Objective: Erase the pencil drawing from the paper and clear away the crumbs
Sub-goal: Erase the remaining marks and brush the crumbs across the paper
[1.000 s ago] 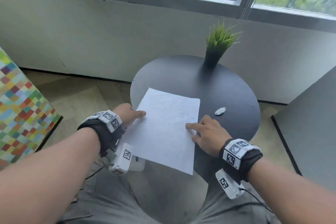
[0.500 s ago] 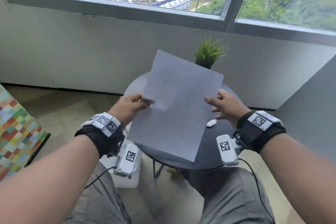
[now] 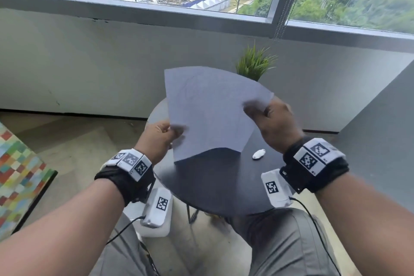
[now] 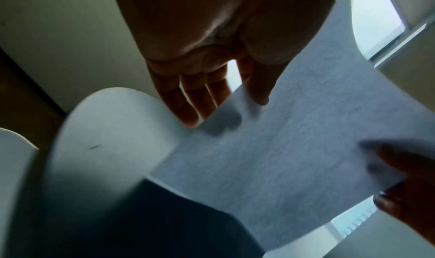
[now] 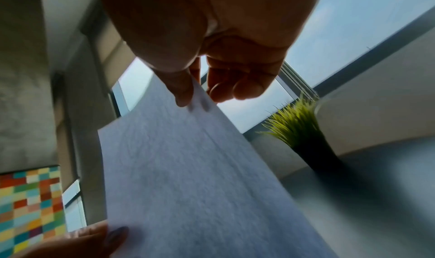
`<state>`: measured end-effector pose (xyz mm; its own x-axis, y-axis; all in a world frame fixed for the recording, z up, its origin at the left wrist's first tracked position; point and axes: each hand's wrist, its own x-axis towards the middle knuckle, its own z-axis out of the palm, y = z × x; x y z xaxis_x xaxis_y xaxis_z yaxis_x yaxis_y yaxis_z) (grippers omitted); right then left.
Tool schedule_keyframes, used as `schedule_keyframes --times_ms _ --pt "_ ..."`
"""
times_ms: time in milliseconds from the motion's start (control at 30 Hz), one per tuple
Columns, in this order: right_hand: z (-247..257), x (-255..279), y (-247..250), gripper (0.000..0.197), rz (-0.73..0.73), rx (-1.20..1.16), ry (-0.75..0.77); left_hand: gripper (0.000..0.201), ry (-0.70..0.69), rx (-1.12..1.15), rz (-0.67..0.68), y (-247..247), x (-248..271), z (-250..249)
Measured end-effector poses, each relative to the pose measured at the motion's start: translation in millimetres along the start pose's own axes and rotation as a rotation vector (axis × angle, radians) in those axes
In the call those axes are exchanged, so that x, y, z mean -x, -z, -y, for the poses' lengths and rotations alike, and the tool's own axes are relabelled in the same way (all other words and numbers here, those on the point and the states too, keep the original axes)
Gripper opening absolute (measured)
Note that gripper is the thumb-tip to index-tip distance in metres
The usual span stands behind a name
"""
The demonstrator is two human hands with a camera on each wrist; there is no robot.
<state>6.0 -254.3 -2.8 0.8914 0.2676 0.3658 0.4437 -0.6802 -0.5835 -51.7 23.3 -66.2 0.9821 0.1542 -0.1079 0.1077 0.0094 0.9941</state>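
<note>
A white sheet of paper (image 3: 208, 114) hangs tilted in the air above the round black table (image 3: 215, 186), with faint pencil lines near its top. My left hand (image 3: 161, 134) pinches its left edge, thumb on the near face. My right hand (image 3: 268, 116) pinches its right edge, higher up. The sheet (image 4: 294, 150) bows between the two grips; in the right wrist view the paper (image 5: 188, 178) runs down from my thumb and fingers. A white eraser (image 3: 258, 154) lies on the table below my right hand. I cannot make out any crumbs.
A potted grass plant (image 3: 254, 66) stands at the table's far edge, behind the paper. A white wall and window run behind the table. A colourful checkered panel (image 3: 18, 177) sits on the floor at left, and a grey block (image 3: 380, 141) at right.
The paper lay flat on the table a second ago with both hands resting on it. Both hands lifted it; since half a second ago it has tilted and bowed, the right side higher.
</note>
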Motion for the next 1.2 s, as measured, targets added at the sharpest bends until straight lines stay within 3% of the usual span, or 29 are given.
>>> schedule_keyframes --times_ms 33,67,167,267,367,467,533,667,767,900,1033,1100,1133,1200 --pt "-3.8 1.7 -3.5 0.056 0.029 0.047 -0.04 0.006 0.016 -0.076 0.012 1.2 3.0 4.9" --pt "-7.5 1.5 -5.2 0.06 0.026 0.063 -0.058 0.017 0.014 -0.117 0.011 3.2 3.3 8.3" --pt "-1.2 -4.3 0.5 0.064 -0.058 0.006 -0.013 0.028 -0.035 -0.061 -0.023 6.3 -0.7 -0.9" --pt "5.2 -9.3 2.2 0.048 0.003 0.021 -0.018 0.008 -0.03 -0.15 -0.033 4.9 -3.3 -3.9" --pt "-2.5 -9.7 3.0 0.022 0.165 0.076 -0.1 0.011 0.024 -0.279 -0.09 3.6 -6.5 5.8" --pt "-19.8 -13.1 7.1 0.023 0.129 0.074 -0.171 0.008 0.135 -0.268 -0.135 3.4 -5.2 11.9" --pt "-34.7 -9.0 1.4 0.03 0.24 0.178 -0.25 0.017 0.197 -0.33 -0.131 3.2 -0.6 21.9" --pt "-79.4 20.6 -32.4 0.035 0.615 0.412 -0.421 0.023 0.268 -0.552 -0.07 0.9 12.2 44.3" --pt "-92.0 37.1 -45.5 0.023 0.599 0.394 -0.465 0.024 0.285 -0.664 -0.028 -1.1 20.7 49.1" --pt "-92.3 38.0 -50.5 0.019 0.589 0.422 -0.492 0.045 0.279 -0.904 0.004 4.0 29.3 41.6" --pt "-96.6 32.0 -48.7 0.006 0.553 0.402 -0.492 0.032 0.083 -1.115 -0.072 7.8 34.0 35.1" --pt "-97.6 30.3 -48.7 0.011 0.479 0.345 -0.481 0.024 -0.105 -1.131 0.042 1.1 35.7 39.5" --pt "-96.1 29.6 -48.9 0.016 0.444 0.309 -0.481 0.036 -0.151 -1.169 0.142 -3.5 36.9 43.3" --pt "-87.5 28.1 -48.1 0.02 0.418 0.224 -0.466 0.072 -0.101 -1.289 0.364 -11.0 38.1 52.6"
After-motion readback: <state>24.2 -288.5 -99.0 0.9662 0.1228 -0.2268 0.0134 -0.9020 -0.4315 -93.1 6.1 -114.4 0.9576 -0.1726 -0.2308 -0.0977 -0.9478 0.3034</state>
